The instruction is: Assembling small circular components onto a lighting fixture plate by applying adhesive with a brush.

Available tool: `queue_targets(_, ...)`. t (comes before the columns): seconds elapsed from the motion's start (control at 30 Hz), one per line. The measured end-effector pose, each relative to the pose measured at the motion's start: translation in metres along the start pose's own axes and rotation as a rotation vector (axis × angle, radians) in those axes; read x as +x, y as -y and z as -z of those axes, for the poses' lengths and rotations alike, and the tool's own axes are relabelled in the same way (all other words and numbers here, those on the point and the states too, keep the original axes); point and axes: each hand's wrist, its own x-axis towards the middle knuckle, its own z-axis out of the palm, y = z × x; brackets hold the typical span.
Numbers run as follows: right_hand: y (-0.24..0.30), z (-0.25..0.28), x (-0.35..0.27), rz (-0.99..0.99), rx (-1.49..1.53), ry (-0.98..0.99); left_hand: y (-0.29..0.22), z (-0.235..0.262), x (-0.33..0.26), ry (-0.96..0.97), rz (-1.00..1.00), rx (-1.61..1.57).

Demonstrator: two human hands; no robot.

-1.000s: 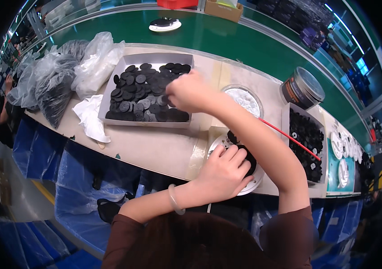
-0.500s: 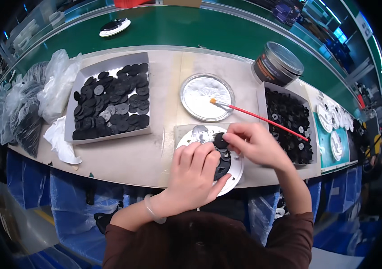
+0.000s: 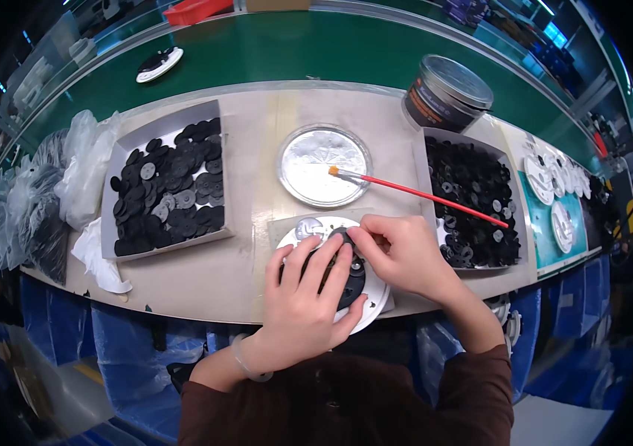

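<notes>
Part: black round piece [image 3: 346, 271] on a white disc [image 3: 373, 301] — near desk [image 3: 249, 186] edge, centre.
Left hand [image 3: 305, 305]: fingers spread flat over the black piece, pressing it down.
Right hand [image 3: 402, 253]: fingertips pinched narrow on the piece's upper edge.
Hidden: most of the piece lies under both hands — its shape is hard to make out.
Nearby: red-handled brush [image 3: 421, 195] resting across silver dish [image 3: 324, 165] and right tray [image 3: 473, 201]; left tray [image 3: 168, 189] of black discs.

Bright, even overhead light, soft short shadows under both hands at 6 o'clock; glare on the foil dish [image 3: 324, 165] near 12 o'clock and blue-white light spots at 1–2 o'clock. Heavy fisheye bend, black vignette in all corners, table edges curve. Centre is sharp, the rim at 9 and 3 o'clock soft and dim.
</notes>
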Motion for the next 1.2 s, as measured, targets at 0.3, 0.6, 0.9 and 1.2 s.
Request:
queue_targets(0.3,-0.018,0.046,-0.032,-0.205,0.089,-0.212,-0.001,0.002,0.003,0.025,0.003,0.062)
queue_targets(0.6,-0.012,0.003,0.001,0.074,0.087,0.009,-0.003,0.001,0.001,0.009,-0.003,0.1)
queue_targets(0.9,-0.009,-0.005,0.011,0.021,0.136,0.005,-0.004,0.002,0.002,0.022,0.029,0.133)
queue_targets(1.2,-0.006,-0.004,0.01,0.011,0.102,-0.002,-0.002,0.004,0.004,0.018,0.022,0.108)
